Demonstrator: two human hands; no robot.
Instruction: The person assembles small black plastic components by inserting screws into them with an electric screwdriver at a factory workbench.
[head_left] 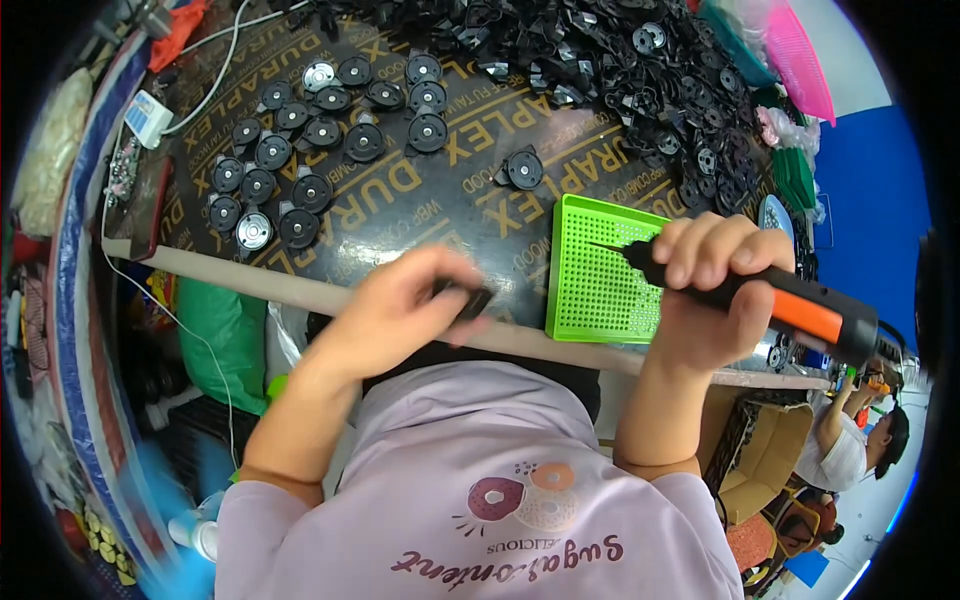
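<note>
My left hand [405, 310] is closed round a small black plastic part [472, 303] just above the table's near edge; motion smears the fingers and hides much of the part. In my right hand [725, 280] is a black and orange electric screwdriver [815, 315], its thin bit pointing left. Beneath the bit lies a shallow green perforated tray [560, 270]. One round black part with a metal centre [523, 170] sits alone beyond the tray. Farther left, several similar round black assemblies [365, 142] are spread in loose rows.
A large heap of black plastic parts [600, 50] covers the far right of the table. At left lie a phone [152, 208] and a white box with a cable [148, 118]. A pink basket [798, 55] stands far right. Another person [850, 440] sits at lower right.
</note>
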